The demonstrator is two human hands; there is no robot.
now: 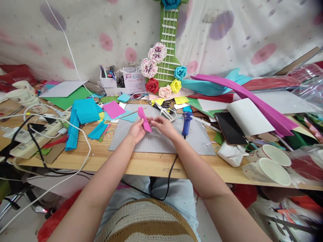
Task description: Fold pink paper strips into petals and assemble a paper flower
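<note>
My left hand [137,130] pinches a folded piece of bright pink paper [144,119] above the grey cutting mat [126,141]. My right hand [163,126] is just right of that paper, its fingertips curled together close to the paper's edge; whether anything is between them is too small to tell. Behind my hands lie scissors [166,112] with pale handles. A blue glue gun [186,124] rests on the mat to the right, its white glue stick poking out. A thin wooden stick [130,114] lies left of the pink paper.
A green paper guitar [171,43] with paper flowers stands at the back. Blue paper [85,111] and a power strip [37,134] lie left, with cables trailing. A phone [230,127], a white box [230,154] and paper cups [267,171] are at right.
</note>
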